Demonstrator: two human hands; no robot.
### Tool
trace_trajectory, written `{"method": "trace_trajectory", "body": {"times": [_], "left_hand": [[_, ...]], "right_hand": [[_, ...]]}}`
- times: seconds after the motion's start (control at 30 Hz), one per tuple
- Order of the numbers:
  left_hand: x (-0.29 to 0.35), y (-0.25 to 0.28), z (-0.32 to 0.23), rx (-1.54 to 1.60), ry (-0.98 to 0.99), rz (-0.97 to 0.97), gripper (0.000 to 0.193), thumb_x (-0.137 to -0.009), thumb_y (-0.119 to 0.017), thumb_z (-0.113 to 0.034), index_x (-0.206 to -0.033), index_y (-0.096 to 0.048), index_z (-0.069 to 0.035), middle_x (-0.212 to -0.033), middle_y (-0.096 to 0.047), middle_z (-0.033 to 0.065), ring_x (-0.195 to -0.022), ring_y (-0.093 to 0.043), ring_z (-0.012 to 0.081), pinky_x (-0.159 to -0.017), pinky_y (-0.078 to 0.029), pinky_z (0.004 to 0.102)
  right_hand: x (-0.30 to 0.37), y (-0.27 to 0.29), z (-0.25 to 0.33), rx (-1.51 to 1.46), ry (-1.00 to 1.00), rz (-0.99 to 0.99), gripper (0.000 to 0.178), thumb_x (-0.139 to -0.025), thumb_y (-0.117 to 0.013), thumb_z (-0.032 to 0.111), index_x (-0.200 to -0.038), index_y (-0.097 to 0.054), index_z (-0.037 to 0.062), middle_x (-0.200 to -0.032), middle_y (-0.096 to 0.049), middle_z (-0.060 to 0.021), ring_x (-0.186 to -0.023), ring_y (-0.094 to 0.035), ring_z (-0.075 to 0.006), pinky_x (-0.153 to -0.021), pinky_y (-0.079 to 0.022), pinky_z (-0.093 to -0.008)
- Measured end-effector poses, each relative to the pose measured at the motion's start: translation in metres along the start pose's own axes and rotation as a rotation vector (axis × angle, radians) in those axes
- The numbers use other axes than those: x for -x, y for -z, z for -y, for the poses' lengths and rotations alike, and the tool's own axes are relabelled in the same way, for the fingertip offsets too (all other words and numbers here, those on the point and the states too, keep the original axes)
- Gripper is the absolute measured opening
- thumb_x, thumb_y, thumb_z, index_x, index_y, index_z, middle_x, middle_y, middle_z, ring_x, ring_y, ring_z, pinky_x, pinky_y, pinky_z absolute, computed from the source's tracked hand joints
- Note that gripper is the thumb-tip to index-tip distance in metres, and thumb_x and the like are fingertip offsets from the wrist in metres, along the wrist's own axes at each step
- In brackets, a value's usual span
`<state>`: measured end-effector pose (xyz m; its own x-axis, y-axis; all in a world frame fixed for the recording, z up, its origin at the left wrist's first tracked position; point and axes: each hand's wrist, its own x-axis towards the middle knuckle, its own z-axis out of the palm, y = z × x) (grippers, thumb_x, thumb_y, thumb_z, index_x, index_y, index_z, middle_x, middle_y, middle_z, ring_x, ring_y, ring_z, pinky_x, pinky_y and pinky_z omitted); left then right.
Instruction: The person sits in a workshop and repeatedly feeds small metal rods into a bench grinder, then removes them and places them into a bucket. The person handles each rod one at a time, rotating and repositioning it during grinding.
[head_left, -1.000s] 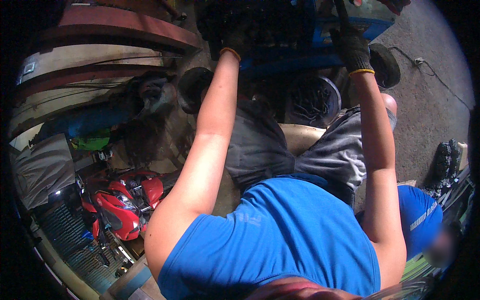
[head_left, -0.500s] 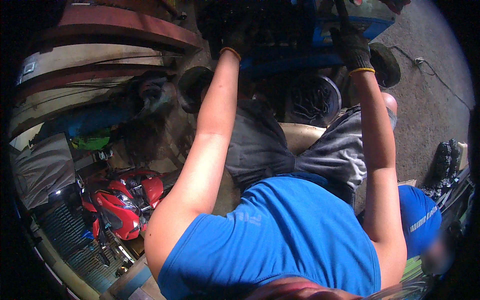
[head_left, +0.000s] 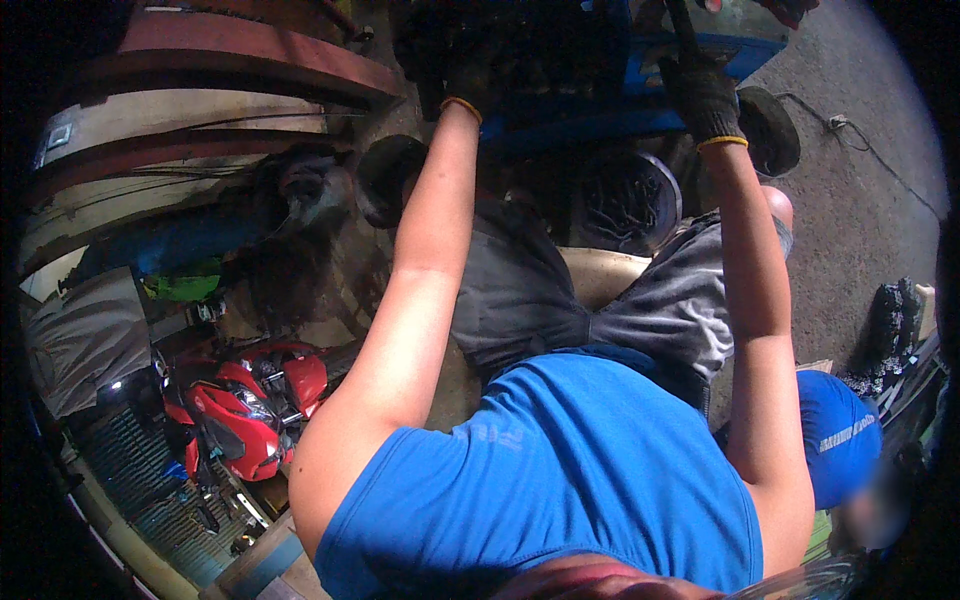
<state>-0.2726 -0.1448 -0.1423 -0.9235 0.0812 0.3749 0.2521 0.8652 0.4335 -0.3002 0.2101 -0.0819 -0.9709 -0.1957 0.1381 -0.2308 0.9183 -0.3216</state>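
Observation:
My right hand [head_left: 703, 98], in a dark knit glove with a yellow cuff, is closed around the lower end of a dark lever [head_left: 682, 28]. That lever rises beside the blue metal housing of a machine [head_left: 755, 55]. My left hand [head_left: 470, 78], gloved with an orange cuff, reaches into deep shadow at the machine's left part. Its fingers and anything in them are lost in the dark. Below the machine, between my knees, stands a round tub [head_left: 677, 200] holding several dark, rod-like pieces [head_left: 625, 205].
Dark round wheel-like shapes [head_left: 385, 180] flank the machine on both sides. A cable [head_left: 880, 165] runs over the floor at right. A red motorcycle [head_left: 235, 420] stands at lower left. At lower right is another person in a blue cap [head_left: 838, 440]. Reddish beams [head_left: 250, 60] stretch across the upper left.
Both hands stay almost where they were, the right one still on the lever. The person in the blue cap has shifted very slightly.

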Motion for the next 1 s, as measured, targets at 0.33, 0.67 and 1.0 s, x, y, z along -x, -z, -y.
{"method": "trace_trajectory", "body": {"times": [0.33, 0.67, 1.0], "left_hand": [[0.003, 0.006, -0.012, -0.203, -0.07, -0.011, 0.049, -0.096, -0.062, -0.019, -0.144, -0.051, -0.02, -0.147, -0.05, 0.0053, -0.131, -0.049, 0.0238, -0.11, -0.041, 0.0367], [-0.003, 0.018, -0.032, 0.275, 0.097, -0.006, 0.044, -0.094, -0.062, -0.025, -0.138, -0.057, -0.027, -0.143, -0.053, 0.0105, -0.131, -0.05, 0.0325, -0.113, -0.036, 0.0446], [0.006, 0.002, 0.0, 0.061, 0.026, 0.058, 0.051, -0.094, -0.062, -0.023, -0.144, -0.051, -0.027, -0.151, -0.045, 0.0103, -0.138, -0.043, 0.0336, -0.118, -0.03, 0.0422]], "right_hand": [[0.001, 0.004, 0.007, -0.139, 0.016, -0.03, 0.078, -0.094, -0.058, 0.03, -0.157, -0.013, 0.0369, -0.099, -0.07, -0.0254, -0.088, -0.069, -0.0437, -0.07, -0.055, -0.0537], [0.005, 0.01, 0.008, -0.09, 0.105, -0.106, 0.053, -0.09, -0.052, 0.025, -0.143, -0.048, 0.0196, -0.099, -0.07, -0.0217, -0.084, -0.069, -0.0402, -0.071, -0.054, -0.0509], [0.004, 0.011, 0.012, -0.164, 0.042, -0.044, 0.077, -0.093, -0.059, 0.029, -0.156, -0.015, 0.0359, -0.102, -0.07, -0.0254, -0.085, -0.068, -0.0451, -0.069, -0.055, -0.0537]]}}
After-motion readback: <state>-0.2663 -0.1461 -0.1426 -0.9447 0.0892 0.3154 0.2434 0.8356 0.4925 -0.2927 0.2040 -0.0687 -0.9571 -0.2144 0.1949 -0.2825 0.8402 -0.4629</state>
